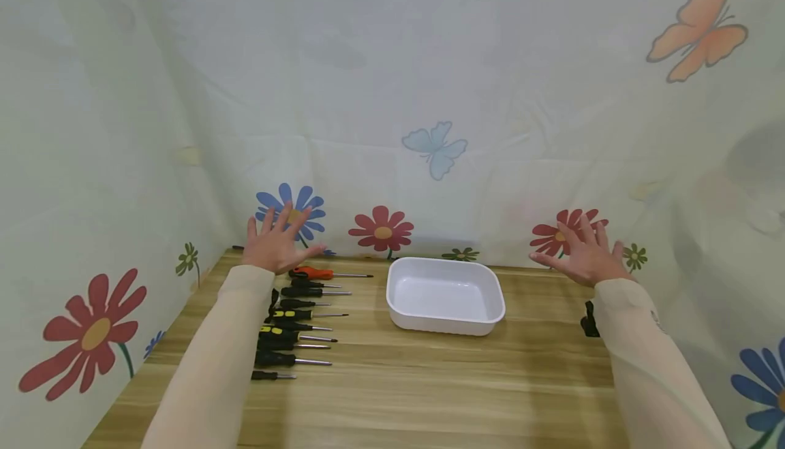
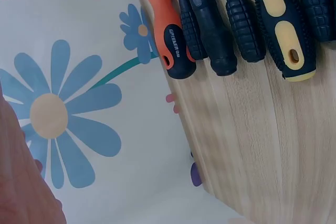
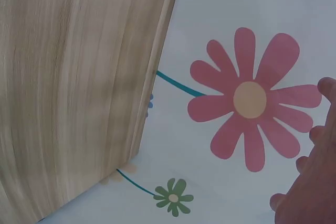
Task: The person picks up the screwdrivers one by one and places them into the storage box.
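My left hand (image 1: 274,244) is raised above the table's back left with its fingers spread, holding nothing. Below it lies a column of several screwdrivers, most with black handles (image 1: 276,359), their shafts pointing right. The rearmost is an orange-and-black screwdriver (image 1: 313,273), whose handle also shows in the left wrist view (image 2: 170,30). A black-and-yellow screwdriver (image 2: 283,24) lies farther along that row. My right hand (image 1: 589,258) is held up over the back right, fingers spread and touching nothing. Between the hands stands a white rectangular tray (image 1: 444,326), with nothing inside it.
The wood-grain table (image 1: 429,394) ends at a white curtain (image 1: 368,81) printed with flowers and butterflies, which also hangs along both sides. A black strap (image 1: 590,319) shows by the right wrist. My left forearm covers some screwdriver handle ends in the head view.
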The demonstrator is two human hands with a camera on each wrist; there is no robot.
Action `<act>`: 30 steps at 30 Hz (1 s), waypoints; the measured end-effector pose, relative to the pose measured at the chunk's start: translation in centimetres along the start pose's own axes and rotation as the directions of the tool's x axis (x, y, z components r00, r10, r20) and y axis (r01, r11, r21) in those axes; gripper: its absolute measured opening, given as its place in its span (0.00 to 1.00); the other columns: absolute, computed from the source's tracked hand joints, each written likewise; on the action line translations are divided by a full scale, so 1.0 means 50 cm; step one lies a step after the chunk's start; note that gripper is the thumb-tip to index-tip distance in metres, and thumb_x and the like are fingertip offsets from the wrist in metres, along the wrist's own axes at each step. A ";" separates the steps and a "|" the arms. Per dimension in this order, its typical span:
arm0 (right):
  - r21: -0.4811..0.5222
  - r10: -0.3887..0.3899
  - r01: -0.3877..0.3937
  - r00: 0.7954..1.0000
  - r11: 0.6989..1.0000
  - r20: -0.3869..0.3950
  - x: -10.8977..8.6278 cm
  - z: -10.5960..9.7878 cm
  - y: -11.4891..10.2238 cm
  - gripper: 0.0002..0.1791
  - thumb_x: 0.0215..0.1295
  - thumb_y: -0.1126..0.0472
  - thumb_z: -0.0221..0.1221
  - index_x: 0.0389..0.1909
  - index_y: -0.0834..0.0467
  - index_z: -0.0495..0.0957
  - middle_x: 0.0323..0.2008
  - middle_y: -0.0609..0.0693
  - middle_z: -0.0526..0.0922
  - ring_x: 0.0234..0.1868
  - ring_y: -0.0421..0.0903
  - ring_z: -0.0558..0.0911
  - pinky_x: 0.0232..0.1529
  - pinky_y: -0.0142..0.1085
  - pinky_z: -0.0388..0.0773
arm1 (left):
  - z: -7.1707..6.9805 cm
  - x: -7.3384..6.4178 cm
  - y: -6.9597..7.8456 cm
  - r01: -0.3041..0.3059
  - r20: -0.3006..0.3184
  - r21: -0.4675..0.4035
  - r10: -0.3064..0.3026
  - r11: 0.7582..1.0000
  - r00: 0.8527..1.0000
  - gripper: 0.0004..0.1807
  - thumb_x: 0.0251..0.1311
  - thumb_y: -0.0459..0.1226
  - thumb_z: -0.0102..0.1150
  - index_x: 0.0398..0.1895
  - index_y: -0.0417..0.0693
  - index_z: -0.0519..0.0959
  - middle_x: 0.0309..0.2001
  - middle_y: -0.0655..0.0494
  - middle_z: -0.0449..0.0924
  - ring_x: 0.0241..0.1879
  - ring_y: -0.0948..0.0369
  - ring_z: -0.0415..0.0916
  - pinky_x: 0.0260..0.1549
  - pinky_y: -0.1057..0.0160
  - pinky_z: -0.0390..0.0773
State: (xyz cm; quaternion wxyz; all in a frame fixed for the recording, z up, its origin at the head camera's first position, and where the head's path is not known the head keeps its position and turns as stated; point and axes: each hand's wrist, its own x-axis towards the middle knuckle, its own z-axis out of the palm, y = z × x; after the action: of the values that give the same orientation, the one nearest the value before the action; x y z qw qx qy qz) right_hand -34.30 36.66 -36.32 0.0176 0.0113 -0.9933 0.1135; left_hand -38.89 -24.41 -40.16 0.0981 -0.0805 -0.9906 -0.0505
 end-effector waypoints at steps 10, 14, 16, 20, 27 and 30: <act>0.022 -0.026 0.026 1.000 0.999 0.018 -0.005 0.001 -0.012 0.65 0.58 0.15 0.47 0.83 0.56 0.44 0.80 0.69 0.27 0.78 0.77 0.28 0.65 0.80 0.24 | 0.002 -0.006 -0.007 -0.027 -0.021 -0.004 0.027 1.000 0.999 0.55 0.58 0.78 0.44 0.84 0.66 0.45 0.84 0.44 0.36 0.81 0.33 0.34 0.72 0.23 0.31; 0.025 -0.038 0.038 0.999 0.999 0.013 -0.006 0.006 -0.015 0.64 0.58 0.15 0.47 0.83 0.53 0.44 0.81 0.68 0.27 0.78 0.76 0.28 0.65 0.81 0.25 | 0.007 -0.008 -0.012 -0.041 -0.036 -0.012 0.041 0.999 0.999 0.56 0.57 0.79 0.44 0.84 0.67 0.45 0.84 0.44 0.36 0.81 0.33 0.34 0.71 0.24 0.29; 0.023 -0.044 0.043 0.999 0.999 0.014 -0.008 0.008 -0.018 0.63 0.58 0.15 0.47 0.83 0.52 0.43 0.81 0.67 0.26 0.78 0.76 0.28 0.65 0.81 0.25 | 0.007 -0.010 -0.013 -0.046 -0.039 -0.014 0.046 0.999 0.998 0.56 0.56 0.79 0.43 0.84 0.68 0.45 0.84 0.44 0.36 0.81 0.33 0.34 0.71 0.23 0.30; 0.024 -0.053 0.052 0.998 0.998 0.017 -0.010 0.012 -0.024 0.63 0.58 0.15 0.47 0.83 0.52 0.43 0.81 0.66 0.26 0.78 0.76 0.30 0.66 0.81 0.25 | 0.005 -0.012 -0.012 -0.061 -0.048 -0.007 0.061 0.998 0.997 0.56 0.56 0.80 0.42 0.84 0.68 0.45 0.84 0.44 0.36 0.80 0.32 0.35 0.71 0.23 0.32; 0.027 -0.072 0.072 0.997 0.997 0.009 -0.014 0.024 -0.034 0.63 0.59 0.16 0.48 0.83 0.53 0.46 0.82 0.66 0.28 0.79 0.75 0.31 0.67 0.80 0.28 | 0.006 -0.025 -0.011 -0.086 -0.068 -0.014 0.085 0.996 0.994 0.55 0.58 0.78 0.44 0.84 0.67 0.45 0.84 0.44 0.38 0.80 0.32 0.36 0.71 0.22 0.33; 0.018 -0.084 0.084 0.996 0.996 -0.002 -0.014 0.032 -0.036 0.62 0.60 0.17 0.47 0.83 0.54 0.47 0.81 0.68 0.30 0.79 0.75 0.33 0.69 0.79 0.31 | 0.011 -0.030 -0.014 -0.089 -0.067 -0.026 0.087 0.996 0.994 0.55 0.58 0.78 0.44 0.84 0.69 0.44 0.84 0.45 0.37 0.81 0.33 0.35 0.71 0.22 0.32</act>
State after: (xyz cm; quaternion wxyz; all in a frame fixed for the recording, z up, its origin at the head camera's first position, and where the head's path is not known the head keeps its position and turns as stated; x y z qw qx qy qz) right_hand -33.63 34.57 -37.50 0.0226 0.0531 -0.9909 0.1215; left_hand -37.68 -25.27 -41.06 0.1314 -0.1237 -0.9815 -0.0633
